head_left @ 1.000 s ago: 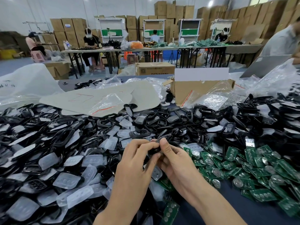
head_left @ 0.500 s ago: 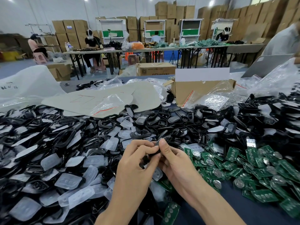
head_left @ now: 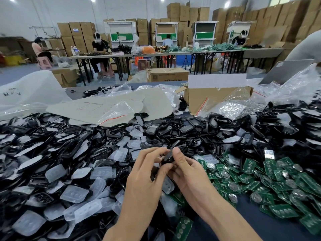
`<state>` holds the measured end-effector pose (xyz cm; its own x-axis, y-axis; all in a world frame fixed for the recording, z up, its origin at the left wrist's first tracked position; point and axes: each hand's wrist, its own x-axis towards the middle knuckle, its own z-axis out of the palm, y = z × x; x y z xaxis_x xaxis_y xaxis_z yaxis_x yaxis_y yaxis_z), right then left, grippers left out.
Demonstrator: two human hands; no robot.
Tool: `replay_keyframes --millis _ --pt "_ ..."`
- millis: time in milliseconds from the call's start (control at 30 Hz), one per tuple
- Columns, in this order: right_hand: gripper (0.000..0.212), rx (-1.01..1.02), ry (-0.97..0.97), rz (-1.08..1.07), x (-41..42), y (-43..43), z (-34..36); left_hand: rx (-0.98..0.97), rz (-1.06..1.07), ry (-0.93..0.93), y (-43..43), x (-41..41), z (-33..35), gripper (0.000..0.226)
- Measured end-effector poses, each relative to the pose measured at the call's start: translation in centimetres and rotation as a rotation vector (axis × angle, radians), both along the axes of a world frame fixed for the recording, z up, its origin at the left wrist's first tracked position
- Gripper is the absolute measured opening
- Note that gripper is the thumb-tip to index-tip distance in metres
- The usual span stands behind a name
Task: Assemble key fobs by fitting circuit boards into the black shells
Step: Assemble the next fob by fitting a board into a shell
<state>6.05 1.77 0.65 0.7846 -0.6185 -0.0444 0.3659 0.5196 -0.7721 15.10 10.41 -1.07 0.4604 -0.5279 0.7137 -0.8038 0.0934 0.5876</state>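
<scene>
Here, head view: one black shell [head_left: 167, 158] pinched in both hands.
The left hand [head_left: 147, 176] and right hand [head_left: 188, 173] both grip it above the heap [head_left: 69, 148], probably pressing it closed; any board inside is hidden. The next move needs one of the green circuit boards [head_left: 249, 165] lying just right.

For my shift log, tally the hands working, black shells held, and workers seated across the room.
Hands: 2, left hand, right hand
Black shell held: 1
Workers seated across the room: 4, one in pink, two in black, one in blue
Total: 7
</scene>
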Motion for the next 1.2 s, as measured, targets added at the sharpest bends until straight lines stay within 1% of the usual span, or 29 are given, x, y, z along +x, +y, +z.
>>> replay_keyframes --millis 67,167,233,333,467,567,733,900,967,1000,1100,1133,1200 --pt "0.035 -0.004 0.006 -0.021 0.1 0.1 0.0 0.006 -0.002 0.001 -0.1 -0.1 -0.2 0.031" --pt "0.047 -0.028 0.035 -0.049 0.4 0.3 -0.4 0.009 0.030 -0.055 -0.2 -0.2 -0.6 0.026" --pt "0.048 -0.040 0.051 -0.049 0.5 0.6 -0.6 0.013 0.056 -0.068 -0.2 -0.2 -0.8 0.023" --pt "0.049 -0.007 0.055 -0.059 0.6 0.8 -0.6 0.013 0.086 -0.074 -0.2 -0.3 -0.8 0.022" --pt "0.069 -0.018 0.112 -0.093 0.6 1.0 -0.7 -0.021 0.109 -0.063 -0.5 -0.5 -0.8 0.015" --pt "0.075 -0.066 0.170 -0.119 0.6 1.2 -0.7 -0.041 0.134 -0.077 -0.8 -0.5 -0.9 0.022" --pt "0.079 -0.060 0.144 -0.125 0.5 1.3 -0.7 -0.070 0.142 -0.080 -1.1 -0.7 -1.0 0.024" --pt "0.070 0.002 0.054 -0.112 0.3 0.9 -0.6 -0.068 0.104 -0.060 -1.3 -0.8 -1.1 0.015" --pt "0.061 0.022 0.006 -0.102 0.3 0.5 -0.5 -0.049 0.078 -0.035 -1.2 -1.0 -0.8 0.014" --pt "0.054 0.029 -0.013 -0.097 0.3 0.3 -0.5 -0.044 0.062 -0.008 -1.1 -1.0 -0.6 0.017" --pt "0.026 0.050 -0.048 -0.104 0.2 -0.5 -0.6 -0.016 0.043 0.156 -0.7 -1.0 0.0 0.017" --pt "0.023 0.039 -0.057 -0.102 0.2 -0.6 -0.6 0.000 0.034 0.247 -0.7 -0.9 0.2 0.017" --pt "0.027 -0.010 -0.067 -0.076 0.0 -0.9 -0.7 0.024 -0.005 0.434 -0.6 -0.8 0.4 0.018"
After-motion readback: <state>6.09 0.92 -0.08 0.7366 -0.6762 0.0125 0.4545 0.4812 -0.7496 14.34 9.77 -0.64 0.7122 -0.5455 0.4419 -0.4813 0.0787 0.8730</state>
